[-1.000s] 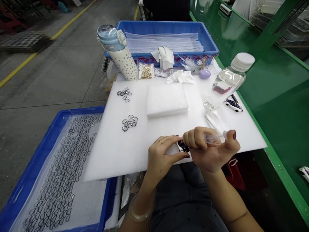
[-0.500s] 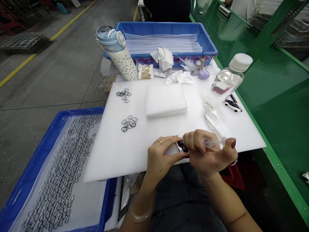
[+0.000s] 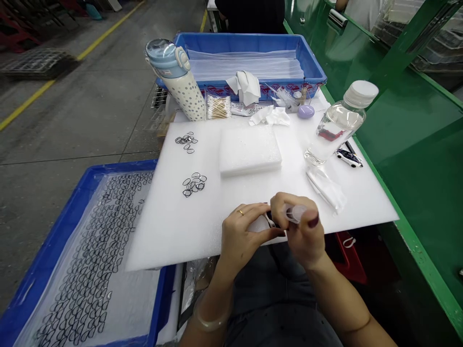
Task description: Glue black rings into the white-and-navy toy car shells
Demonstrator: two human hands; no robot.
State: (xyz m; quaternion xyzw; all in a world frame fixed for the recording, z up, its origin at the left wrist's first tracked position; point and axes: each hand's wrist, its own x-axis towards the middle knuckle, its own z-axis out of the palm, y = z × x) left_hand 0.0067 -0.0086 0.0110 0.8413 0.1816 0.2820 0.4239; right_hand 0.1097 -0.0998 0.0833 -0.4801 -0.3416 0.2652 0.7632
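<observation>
In the head view, the left hand (image 3: 239, 235) pinches a car (image 3: 269, 220) between thumb and fingers at lower centre. Just right of it, the right hand (image 3: 303, 230) curls around a syringe (image 3: 295, 213), thumb at its end. Rings (image 3: 195, 184) lie left of centre; a bottle (image 3: 337, 126) stands at right.

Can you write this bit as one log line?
left hand: pinching toy car | right hand: gripping syringe | nearby: foam block, clear bottle
</observation>
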